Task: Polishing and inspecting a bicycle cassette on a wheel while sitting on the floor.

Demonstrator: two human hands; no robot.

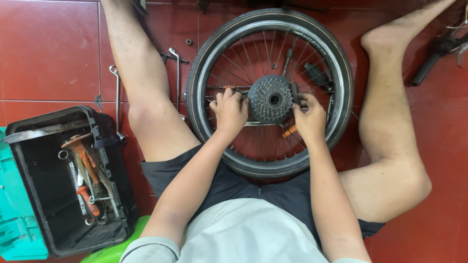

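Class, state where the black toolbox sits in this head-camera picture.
The black toolbox sits on the red floor at lower left, beside the person's left thigh, against a teal crate.

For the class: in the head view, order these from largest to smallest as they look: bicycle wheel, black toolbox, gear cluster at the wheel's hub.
1. Bicycle wheel
2. Black toolbox, nearly as large
3. Gear cluster, clearly smallest

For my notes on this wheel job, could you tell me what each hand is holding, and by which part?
Each hand grips a tool by its handle beside the gear cluster: the left hand on its left, the right hand on its right. What kind of tools they are cannot be told.
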